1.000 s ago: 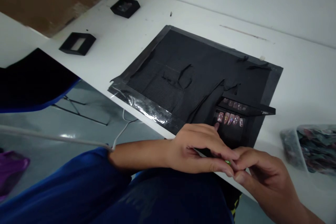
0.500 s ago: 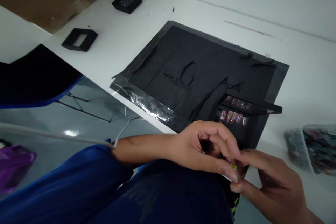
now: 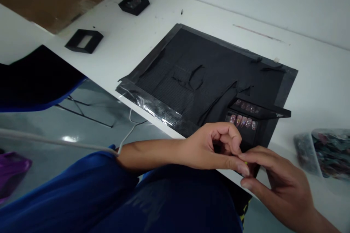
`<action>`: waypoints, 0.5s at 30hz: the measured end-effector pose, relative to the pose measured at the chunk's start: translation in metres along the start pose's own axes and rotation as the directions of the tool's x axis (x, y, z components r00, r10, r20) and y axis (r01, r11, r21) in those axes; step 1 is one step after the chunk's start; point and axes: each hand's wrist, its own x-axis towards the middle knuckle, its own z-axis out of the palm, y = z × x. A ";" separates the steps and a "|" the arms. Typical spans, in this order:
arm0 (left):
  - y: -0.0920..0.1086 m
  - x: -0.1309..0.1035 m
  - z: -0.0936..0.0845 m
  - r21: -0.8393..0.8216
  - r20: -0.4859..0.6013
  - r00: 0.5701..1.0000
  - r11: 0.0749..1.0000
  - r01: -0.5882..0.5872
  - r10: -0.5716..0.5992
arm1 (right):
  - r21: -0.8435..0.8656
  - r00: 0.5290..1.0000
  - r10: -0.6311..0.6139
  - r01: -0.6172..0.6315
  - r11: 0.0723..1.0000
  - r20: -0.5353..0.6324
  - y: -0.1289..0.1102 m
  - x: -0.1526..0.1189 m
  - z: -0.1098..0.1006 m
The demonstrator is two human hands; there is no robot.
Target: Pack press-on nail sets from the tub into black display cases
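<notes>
My left hand (image 3: 216, 149) is closed, its thumb and curled fingers pinching a small yellow-green piece (image 3: 246, 162) that is mostly hidden. My right hand (image 3: 281, 182) meets it at the fingertips. Its index finger touches the left fingers beside the piece, and its thumb sits just below the left thumb tip. Whatever the right fingers grip is hidden. Right behind the hands lies an opened black case (image 3: 250, 138) with its lid tilted up. Several decorated pinkish press-on nails (image 3: 243, 121) are lined up inside it.
The case rests on a black mat (image 3: 218, 51) taped to the white table (image 3: 153, 18). A clear plastic tub (image 3: 315, 153) full of small packets stands at right. Two black boxes (image 3: 134, 3) sit at far left. A pale cable (image 3: 54, 140) crosses by my left sleeve.
Both hands have shifted slightly upward, and the right index finger has moved over the yellow-green piece, so less of it shows. The case stays where it was on the mat.
</notes>
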 end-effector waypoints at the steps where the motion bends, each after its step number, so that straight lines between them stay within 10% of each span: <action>1: 0.000 0.000 0.000 -0.002 -0.003 1.000 1.000 0.000 0.000 | -0.004 1.000 0.015 -0.015 1.000 0.006 0.000 -0.001 0.000; 15: 0.004 0.000 -0.003 0.263 0.082 0.976 0.940 -0.216 0.202 | -0.061 1.000 0.014 -0.015 0.998 -0.011 -0.006 -0.002 -0.002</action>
